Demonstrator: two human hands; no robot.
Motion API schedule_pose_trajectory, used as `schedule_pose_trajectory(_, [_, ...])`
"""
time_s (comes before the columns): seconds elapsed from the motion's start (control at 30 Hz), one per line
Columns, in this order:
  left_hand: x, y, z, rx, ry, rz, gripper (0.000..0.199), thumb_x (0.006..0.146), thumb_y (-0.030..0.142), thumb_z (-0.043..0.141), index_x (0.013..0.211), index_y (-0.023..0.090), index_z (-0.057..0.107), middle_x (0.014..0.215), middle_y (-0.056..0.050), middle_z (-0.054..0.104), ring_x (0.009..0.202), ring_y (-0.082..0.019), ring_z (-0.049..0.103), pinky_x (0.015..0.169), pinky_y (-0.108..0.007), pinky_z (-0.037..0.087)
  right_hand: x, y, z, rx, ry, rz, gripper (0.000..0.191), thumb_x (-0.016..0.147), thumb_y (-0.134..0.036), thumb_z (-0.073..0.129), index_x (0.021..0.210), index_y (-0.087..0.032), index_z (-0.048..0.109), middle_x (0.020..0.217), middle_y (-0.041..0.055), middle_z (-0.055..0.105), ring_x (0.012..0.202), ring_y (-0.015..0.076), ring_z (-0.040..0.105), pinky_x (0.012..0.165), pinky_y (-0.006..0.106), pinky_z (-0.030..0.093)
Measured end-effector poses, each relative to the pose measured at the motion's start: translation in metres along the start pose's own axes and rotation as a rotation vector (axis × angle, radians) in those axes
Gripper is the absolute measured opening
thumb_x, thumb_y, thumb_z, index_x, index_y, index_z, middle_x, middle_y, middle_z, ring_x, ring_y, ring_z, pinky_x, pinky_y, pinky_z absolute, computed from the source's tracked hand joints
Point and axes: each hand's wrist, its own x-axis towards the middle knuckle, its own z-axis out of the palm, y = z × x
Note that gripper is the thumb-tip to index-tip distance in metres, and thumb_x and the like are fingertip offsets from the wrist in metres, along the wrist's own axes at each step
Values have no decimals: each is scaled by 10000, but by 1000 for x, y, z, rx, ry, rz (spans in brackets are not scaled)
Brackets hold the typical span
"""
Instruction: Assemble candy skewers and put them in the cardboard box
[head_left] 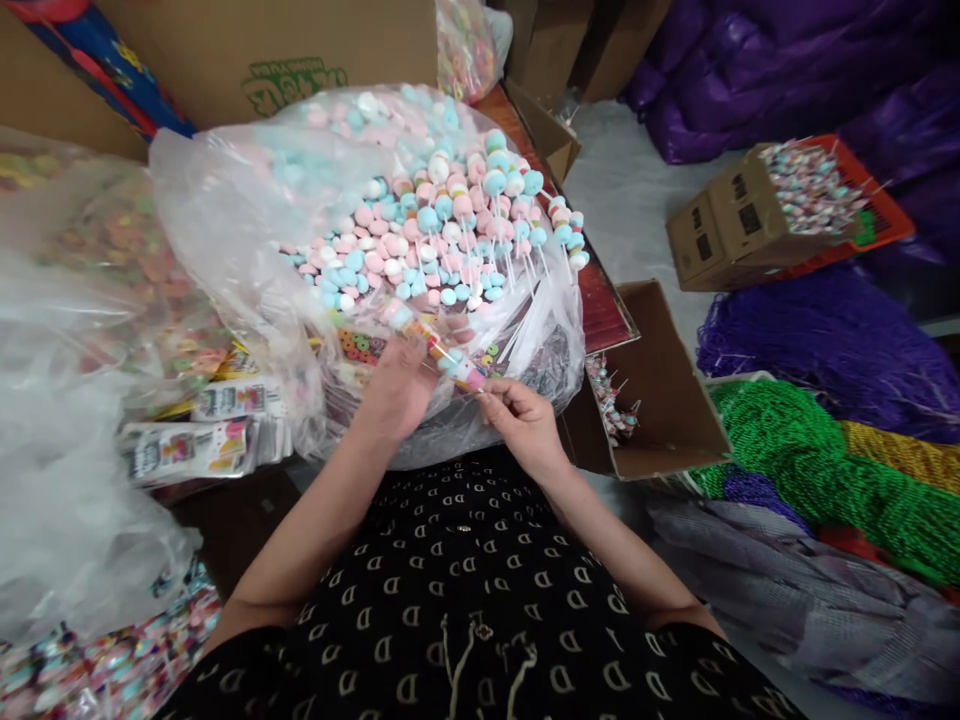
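A wrapped candy skewer [442, 350], in a clear printed sleeve, lies slantwise between my hands. My left hand [405, 385] is closed round its upper left part. At its lower right end, by the stick, my right hand [521, 415] pinches it between thumb and fingers. Just beyond my hands, loose pink, white and blue candies [375, 250] fill a big open plastic bag [217, 220]. Several unwrapped candy skewers [495, 190] rest on top at the right, their white sticks pointing towards me. Ring-shaped candies [360, 347] show partly behind my left hand.
Printed packets [195, 445] are stacked at the left, near bags of ring candies [142, 250]. An open cardboard box [667, 390] with wrapped skewers stands right of the red table edge [600, 300]. Farther right are a filled carton [720, 225], an orange crate [892, 205] and green bead strings [795, 450].
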Motion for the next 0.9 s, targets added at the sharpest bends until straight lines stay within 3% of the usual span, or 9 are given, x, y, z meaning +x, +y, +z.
schedule_pose_trajectory(0.13, [4, 0, 4, -120, 118, -15, 298, 902, 510, 753, 950, 232, 653, 752, 31, 651, 829, -163, 723, 819, -323, 601, -1, 4, 1, -93, 24, -97, 267, 918, -473, 689, 857, -213, 705, 577, -60, 521, 535, 108, 449, 590, 271, 426])
schedule_pose_trajectory(0.23, [-1, -11, 13, -197, 77, -76, 275, 916, 476, 753, 927, 222, 645, 724, 40, 617, 811, -148, 716, 817, -304, 598, 0, 4, 6, -116, 33, -145, 335, 969, -485, 631, 766, -218, 645, 550, -59, 512, 517, 107, 455, 586, 270, 433])
schedule_pose_trajectory(0.47, [-5, -15, 9, -155, 65, -61, 287, 903, 491, 761, 951, 229, 654, 759, 27, 635, 820, -154, 700, 816, -315, 588, 3, 7, 0, -132, -76, -101, 307, 971, -517, 633, 957, -221, 712, 605, -48, 618, 543, 114, 547, 594, 267, 468])
schedule_pose_trajectory(0.57, [-7, -22, 4, -1, -6, -45, 329, 887, 539, 755, 986, 233, 685, 821, -1, 683, 856, -173, 691, 827, -333, 574, 3, 5, -1, -70, -43, -67, 358, 962, -568, 631, 913, -218, 693, 581, -53, 609, 500, 104, 516, 542, 253, 453])
schedule_pose_trajectory(0.67, [-11, -27, -2, 312, -30, 33, 276, 924, 499, 716, 935, 223, 702, 840, -8, 690, 857, -162, 661, 845, -316, 533, 4, 1, -2, 12, -3, -34, 403, 936, -614, 652, 917, -213, 680, 576, -59, 612, 463, 93, 491, 490, 236, 432])
schedule_pose_trajectory(0.77, [-13, -24, -7, 667, -39, 101, 282, 976, 415, 642, 796, 199, 653, 757, 0, 642, 760, -147, 599, 761, -294, 483, 1, -2, -3, 29, 7, -14, 402, 930, -611, 665, 913, -209, 672, 569, -61, 612, 453, 91, 491, 469, 228, 419])
schedule_pose_trajectory(0.9, [-11, -15, -6, 907, -117, 199, 309, 1020, 375, 520, 763, 208, 559, 723, 2, 597, 701, -152, 550, 684, -297, 432, -1, -3, -4, -31, 24, -56, 347, 964, -552, 637, 930, -209, 672, 567, -58, 613, 456, 96, 493, 485, 237, 414])
